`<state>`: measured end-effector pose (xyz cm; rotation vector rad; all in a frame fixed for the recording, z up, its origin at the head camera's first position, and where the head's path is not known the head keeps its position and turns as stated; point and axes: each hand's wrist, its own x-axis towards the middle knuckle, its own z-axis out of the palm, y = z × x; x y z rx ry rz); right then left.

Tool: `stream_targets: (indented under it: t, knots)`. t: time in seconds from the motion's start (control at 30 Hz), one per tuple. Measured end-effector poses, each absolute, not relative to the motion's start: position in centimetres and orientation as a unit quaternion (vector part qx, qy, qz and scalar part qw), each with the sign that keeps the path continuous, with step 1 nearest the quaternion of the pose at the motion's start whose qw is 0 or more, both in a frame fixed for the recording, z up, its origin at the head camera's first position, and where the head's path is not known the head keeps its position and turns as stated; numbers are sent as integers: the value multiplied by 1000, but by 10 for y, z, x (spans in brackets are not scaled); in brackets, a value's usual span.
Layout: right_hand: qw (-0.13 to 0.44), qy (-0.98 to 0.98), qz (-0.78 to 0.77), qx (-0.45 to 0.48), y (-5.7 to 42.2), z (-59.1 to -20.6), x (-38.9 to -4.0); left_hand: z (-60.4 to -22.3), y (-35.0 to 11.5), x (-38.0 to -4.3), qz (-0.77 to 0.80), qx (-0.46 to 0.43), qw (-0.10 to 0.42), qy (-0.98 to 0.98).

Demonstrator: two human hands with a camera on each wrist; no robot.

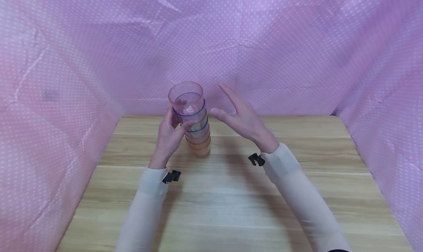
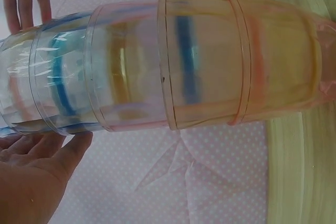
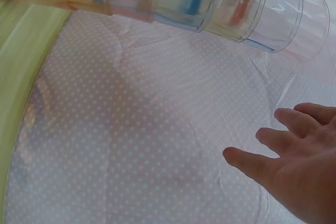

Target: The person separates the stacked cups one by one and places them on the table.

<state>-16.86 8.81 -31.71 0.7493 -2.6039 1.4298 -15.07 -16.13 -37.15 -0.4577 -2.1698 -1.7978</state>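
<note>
A tall stack of clear plastic cups, nested in one another with pink, blue and orange tints, stands on the table and leans slightly to the left. My left hand holds the stack around its upper part, thumb in front and fingers on the far left side. In the left wrist view, the thumb of that hand lies along the lower edge of the cups. To the right of the stack, my right hand is apart from it with fingers extended and nothing held. The right wrist view shows this hand spread below the cups.
The wooden table carries the stack near its back edge. A pink dotted cloth hangs behind and on both sides. Black clips sit at the cuffs of both sleeves.
</note>
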Motion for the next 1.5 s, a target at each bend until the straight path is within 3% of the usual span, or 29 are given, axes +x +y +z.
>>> stream_targets:
  t: [0.47, 0.97, 1.5]
  knots:
    - [2, -835, 481, 268, 64, -299, -184, -369, -164, -152, -609, -172, 138, -762]
    - [-83, -801, 517, 291, 43, -300, -199, -373, -165, -149, -607, -166, 134, -766]
    - [-81, -751, 577, 311, 36, -307, -204, -376, -165, -147, -610, -170, 146, -760]
